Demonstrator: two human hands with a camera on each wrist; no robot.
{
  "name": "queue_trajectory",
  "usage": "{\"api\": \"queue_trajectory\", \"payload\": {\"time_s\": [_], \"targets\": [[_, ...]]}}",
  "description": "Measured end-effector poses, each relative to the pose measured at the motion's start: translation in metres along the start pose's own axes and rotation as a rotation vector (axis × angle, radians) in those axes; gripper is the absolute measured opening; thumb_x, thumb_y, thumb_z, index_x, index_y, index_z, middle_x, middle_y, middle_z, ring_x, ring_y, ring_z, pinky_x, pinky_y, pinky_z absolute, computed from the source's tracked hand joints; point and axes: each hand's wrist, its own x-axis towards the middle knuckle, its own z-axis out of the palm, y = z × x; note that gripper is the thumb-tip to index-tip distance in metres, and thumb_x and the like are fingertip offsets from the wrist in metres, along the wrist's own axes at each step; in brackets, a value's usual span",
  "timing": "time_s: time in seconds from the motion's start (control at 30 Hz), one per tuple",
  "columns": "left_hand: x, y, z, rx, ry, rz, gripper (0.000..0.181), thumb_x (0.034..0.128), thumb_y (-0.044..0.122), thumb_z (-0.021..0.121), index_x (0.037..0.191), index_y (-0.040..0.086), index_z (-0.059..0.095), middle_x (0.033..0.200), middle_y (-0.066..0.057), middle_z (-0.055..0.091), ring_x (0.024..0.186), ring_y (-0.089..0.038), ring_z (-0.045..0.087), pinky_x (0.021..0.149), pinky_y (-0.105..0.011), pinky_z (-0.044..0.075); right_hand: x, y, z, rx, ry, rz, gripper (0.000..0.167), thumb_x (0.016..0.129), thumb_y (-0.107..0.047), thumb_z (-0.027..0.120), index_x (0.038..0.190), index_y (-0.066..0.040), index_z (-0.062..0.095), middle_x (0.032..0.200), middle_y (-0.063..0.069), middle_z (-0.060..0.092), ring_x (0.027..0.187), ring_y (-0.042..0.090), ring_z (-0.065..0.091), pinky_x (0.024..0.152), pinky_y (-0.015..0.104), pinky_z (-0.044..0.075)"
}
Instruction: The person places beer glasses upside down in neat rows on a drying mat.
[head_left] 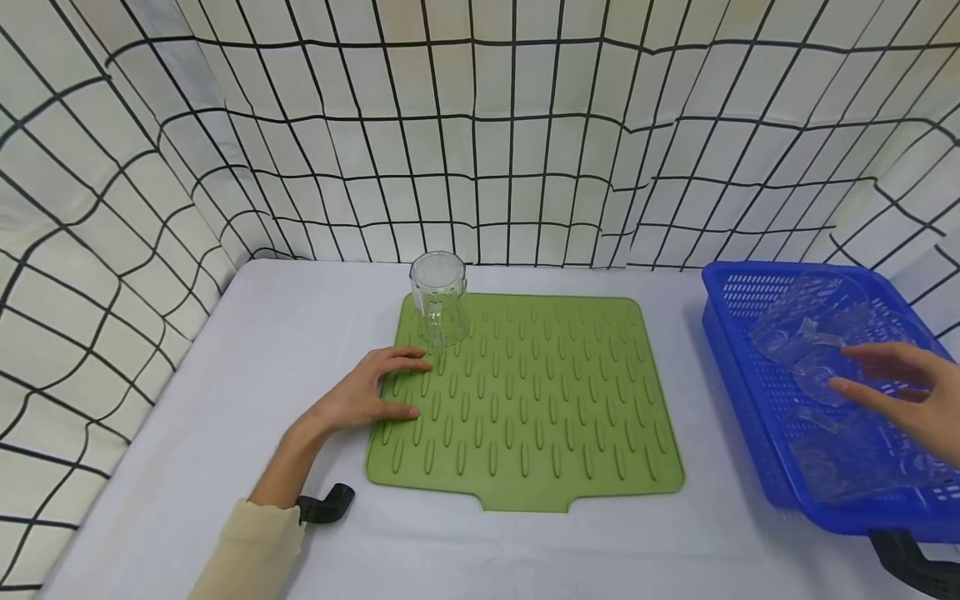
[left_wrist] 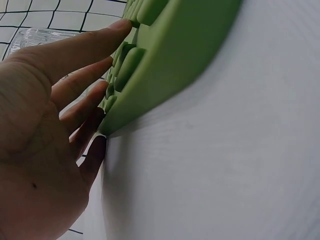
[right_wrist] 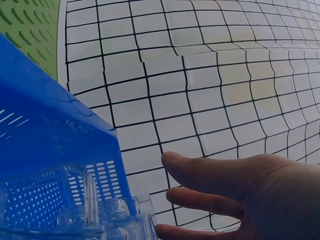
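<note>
Blue plastic is filling the right of the head view: a slotted basket (head_left: 738, 408) is sitting at the edge of the frame, and clear glassware (head_left: 855, 458) is lying inside it, several pieces tumbling together visually so that I'm not managing an exact count. Over in the right wrist view, lower left, a curved glass handle (right_wrist: 91, 197) is showing among them, just inside the perforated wall. And in the head view, just left of centre, a single clear glass (head_left: 438, 287) is standing on the upper left corner of the green mat (head_left: 525, 400), whose raised ridges are running in rows across the middle of the tabletop (head_left: 600, 558).

Now the hands! The left hand (head_left: 363, 396) is resting at the mat's left edge, below that glass, fingers and thumb spreading apart, grasping nothing. A pale sleeve (head_left: 251, 542) is covering the forearm at lower left. The right hand (head_left: 911, 392) is coming into the frame from the right edge, hovering above the basket, thumb and fingers bending slightly and standing apart, gripping nothing. Behind it all, a white wall (head_left: 495, 142) with black grid lines is spanning the top.
</note>
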Motion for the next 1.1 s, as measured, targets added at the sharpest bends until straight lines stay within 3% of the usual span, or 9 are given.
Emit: {"api": "queue_trajectory", "payload": {"time_s": [0.33,0.6,0.8,1.1], "targets": [[0.002,-0.002,0.002,-0.019,-0.001,-0.005,0.063,0.0829,0.020,0.088,0.141,0.009,0.065,0.160,-0.016,0.045,0.153,-0.046,0.027,0.123,-0.071,0.022,-0.012,0.020,0.008,0.006,-0.042,-0.020,0.056,0.103,-0.020,0.066,0.140,0.018,0.046,0.137,0.047,0.044,0.113,0.063,0.042,0.093,0.080,0.035],[0.001,-0.001,0.002,-0.027,0.000,-0.005,0.063,0.0838,0.021,0.088,0.141,0.009,0.065,0.161,-0.017,0.045,0.154,-0.047,0.026,0.123,-0.071,0.022,-0.014,0.041,0.010,-0.048,-0.104,0.030,0.063,0.102,-0.027,0.068,0.140,0.018,0.046,0.135,0.048,0.044,0.112,0.065,0.045,0.085,0.076,0.042],[0.000,-0.001,0.002,-0.027,-0.001,-0.009,0.063,0.0842,0.021,0.087,0.141,0.008,0.064,0.161,-0.017,0.044,0.154,-0.047,0.026,0.123,-0.072,0.021,-0.020,0.044,0.010,-0.044,-0.112,0.032,0.064,0.101,-0.024,0.070,0.140,0.019,0.045,0.135,0.050,0.043,0.111,0.068,0.044,0.083,0.079,0.042],[0.000,-0.003,0.003,-0.033,0.002,-0.013,0.064,0.0831,0.021,0.088,0.141,0.009,0.064,0.162,-0.016,0.044,0.154,-0.046,0.026,0.124,-0.070,0.021,-0.031,0.045,0.004,-0.137,-0.105,0.001,0.086,0.085,-0.024,0.088,0.145,0.017,0.043,0.135,0.052,0.044,0.109,0.068,0.045,0.078,0.078,0.047]]}}
